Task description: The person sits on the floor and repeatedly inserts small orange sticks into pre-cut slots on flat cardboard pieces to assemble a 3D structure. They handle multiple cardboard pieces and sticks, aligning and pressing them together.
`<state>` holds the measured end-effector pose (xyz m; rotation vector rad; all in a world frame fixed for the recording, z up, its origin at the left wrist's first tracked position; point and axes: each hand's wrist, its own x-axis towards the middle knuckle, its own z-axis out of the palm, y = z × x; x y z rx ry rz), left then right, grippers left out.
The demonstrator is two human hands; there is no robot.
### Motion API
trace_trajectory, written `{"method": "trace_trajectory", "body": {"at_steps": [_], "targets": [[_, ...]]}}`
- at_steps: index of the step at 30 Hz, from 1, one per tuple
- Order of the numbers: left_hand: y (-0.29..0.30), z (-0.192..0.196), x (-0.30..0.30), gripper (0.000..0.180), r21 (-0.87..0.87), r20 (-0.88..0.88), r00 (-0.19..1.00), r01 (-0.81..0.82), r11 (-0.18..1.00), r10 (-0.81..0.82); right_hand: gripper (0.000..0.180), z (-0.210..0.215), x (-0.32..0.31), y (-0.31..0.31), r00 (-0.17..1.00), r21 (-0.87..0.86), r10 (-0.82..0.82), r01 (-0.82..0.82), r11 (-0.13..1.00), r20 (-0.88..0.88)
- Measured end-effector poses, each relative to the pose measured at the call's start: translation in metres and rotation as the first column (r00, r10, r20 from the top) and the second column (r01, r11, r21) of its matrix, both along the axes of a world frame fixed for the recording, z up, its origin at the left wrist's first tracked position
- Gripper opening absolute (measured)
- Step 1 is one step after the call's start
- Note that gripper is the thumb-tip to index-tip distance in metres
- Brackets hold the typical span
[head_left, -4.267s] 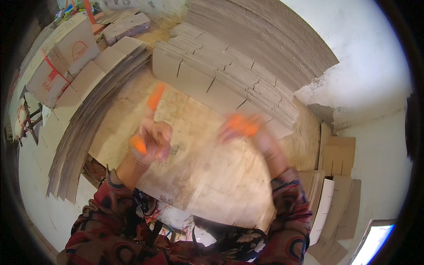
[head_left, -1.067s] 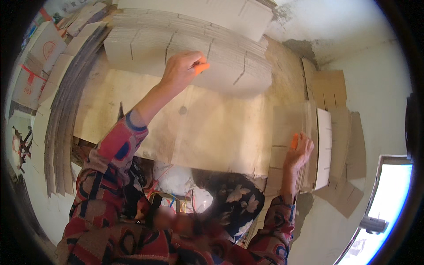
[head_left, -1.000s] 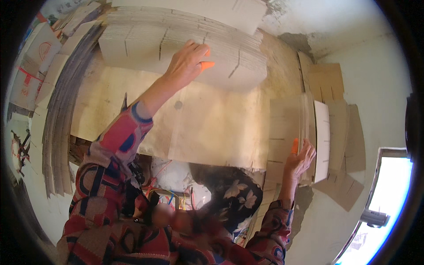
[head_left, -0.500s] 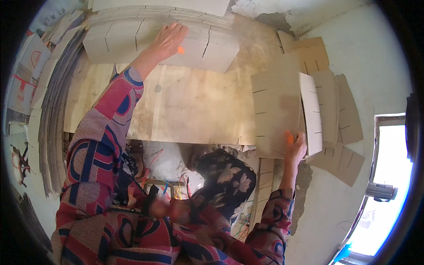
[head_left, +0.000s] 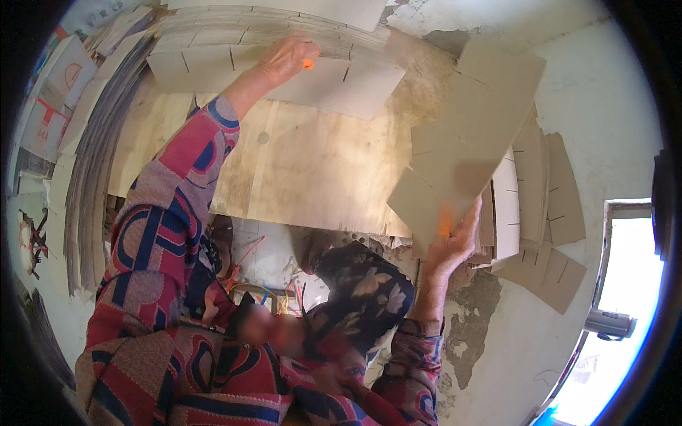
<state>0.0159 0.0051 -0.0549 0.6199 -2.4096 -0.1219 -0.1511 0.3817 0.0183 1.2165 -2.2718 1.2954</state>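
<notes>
Hands (head_left: 288, 58) (head_left: 458, 238) apart, right gripping flat, tan, slitted cardboard sheet (head_left: 484, 119).

Cardboard sheet (head_left: 486, 117), seemingly greyish tan

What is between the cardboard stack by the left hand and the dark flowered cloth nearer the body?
The head view shows a pale wooden board between the cardboard stack, by the left hand, and the flowered cloth.

Two grips (head_left: 286, 59) (head_left: 455, 240), one held sheet (head_left: 490, 110), one tabletop (head_left: 305, 167)
</notes>
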Motion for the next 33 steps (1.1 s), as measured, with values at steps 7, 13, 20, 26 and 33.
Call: {"method": "trace_trajectory", "body": {"at_steps": [7, 13, 20, 26, 33], "targets": [[0.058, 0.027, 0.017, 0.006, 0.016, 0.108, 0.983, 0.144, 0.989, -0.145, 0.06, 0.003, 0.035, -0.037, 0.994, 0.031, 0.064, -0.062, 0.998, -0.087], [0.118, 0.019, 0.016, 0.005, -0.037, 0.081, 0.954, 0.293, 0.955, -0.289, 0.057, 0.009, 0.053, -0.044, 0.995, 0.147, 0.038, -0.051, 0.988, 0.088], [0.151, 0.025, 0.026, 0.006, -0.13, 0.113, 0.964, 0.255, 0.958, -0.242, 0.063, 0.008, 0.059, -0.044, 0.984, 0.136, 0.088, -0.067, 0.988, -0.153], [0.162, 0.034, 0.03, 0.004, -0.118, 0.098, 0.955, 0.291, 0.949, -0.28, 0.063, 0.007, 0.065, -0.046, 0.992, 0.169, 0.108, -0.095, 0.981, -0.068], [0.196, 0.049, 0.03, 0.007, -0.146, 0.115, 0.932, 0.357, 0.923, -0.342, 0.062, -0.02, 0.056, -0.056, 0.983, 0.218, 0.145, -0.117, 0.969, -0.115]]}}
